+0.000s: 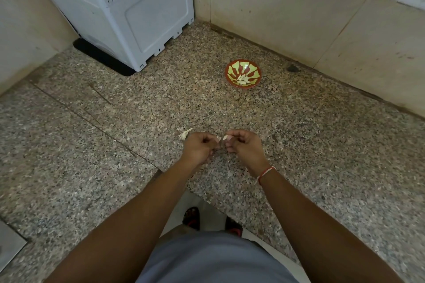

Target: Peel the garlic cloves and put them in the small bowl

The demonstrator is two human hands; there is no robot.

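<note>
Garlic clove [225, 138] is pinched at my right hand [244, 146], fingers curled round it, raised over the granite counter [322, 145] so skin can be worked off freely. My left hand [199, 147] is curled just beside it, fingertips meeting the clove's near end; what it pinches (skin, probably) I cannot tell. One scrap, peel or clove, lies on the counter just beyond the left hand [185, 134]. Peeled cloves [243, 78] already lie in the small bowl [232, 80], well apart, ahead toward the wall, within reach for depositing.
</note>
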